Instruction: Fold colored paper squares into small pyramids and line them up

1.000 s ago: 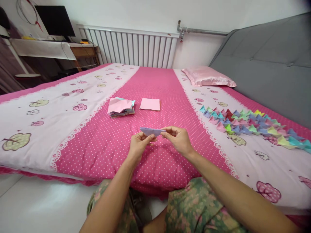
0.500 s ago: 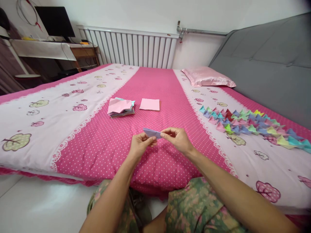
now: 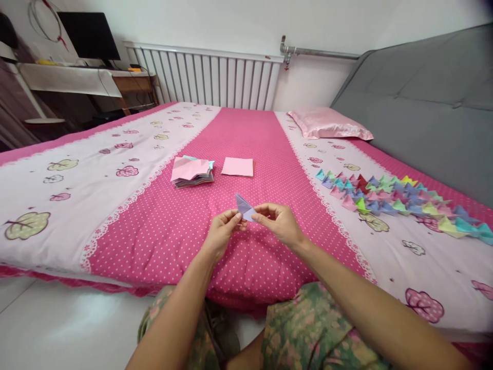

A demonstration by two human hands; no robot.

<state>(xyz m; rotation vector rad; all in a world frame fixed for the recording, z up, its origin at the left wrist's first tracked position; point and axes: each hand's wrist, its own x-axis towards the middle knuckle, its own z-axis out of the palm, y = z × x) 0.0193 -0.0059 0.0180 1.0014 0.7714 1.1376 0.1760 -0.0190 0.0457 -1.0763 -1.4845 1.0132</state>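
Nearest us, flowered cloth (image 3: 308,329) covers our legs at the bed's edge. Taking the purple paper (image 3: 245,207) as the middle of a clock face, with twelve straight ahead, our left hand (image 3: 222,228) comes in at eight and our right hand (image 3: 280,222) at about four. We hold the paper up over the dotted bed cover (image 3: 258,257), one point standing up toward eleven. Our left thumb and forefinger pinch its lower left edge; our right thumb and forefinger pinch its right side, the other fingers curled in loosely. The finer creases are too small to make out.

To fold well here, we would do best to keep the left pinch as a steady anchor, match the edges before pressing, and run the right thumb firmly along each crease. A light grip should spare the sharp point from bending.

Out at three, rows of small folded shapes (image 3: 400,207) spread in many colours. At ten lies a stack of paper (image 3: 190,168), its top sheet pink and wavy; near twelve, a flat pink sheet (image 3: 238,166). Farther off, a pillow (image 3: 331,123) rests between one and two, with a radiator (image 3: 208,77) between eleven and twelve.
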